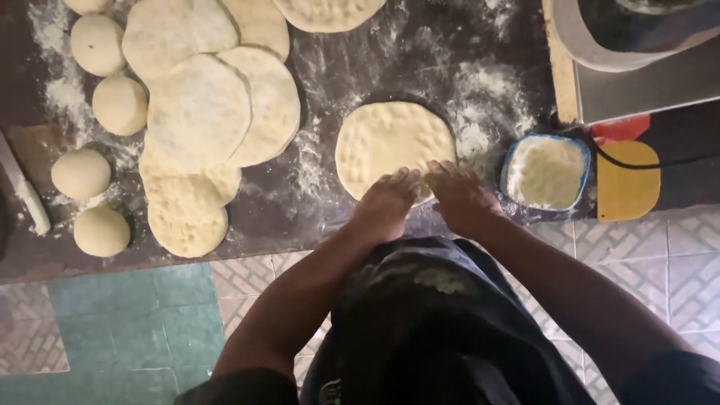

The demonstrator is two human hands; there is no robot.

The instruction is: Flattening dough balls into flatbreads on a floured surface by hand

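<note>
Both hands (424, 199) press flat dough round (390, 142) (fingertips down).

Single head-worn view, looking steeply down over the dark floured worktop (420, 67), close above.

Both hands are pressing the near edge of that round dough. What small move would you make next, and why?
Probably walk the left hand and right hand forward over the flat dough round, or turn it: both now press its near edge, and dimples already cover the rest.
</note>
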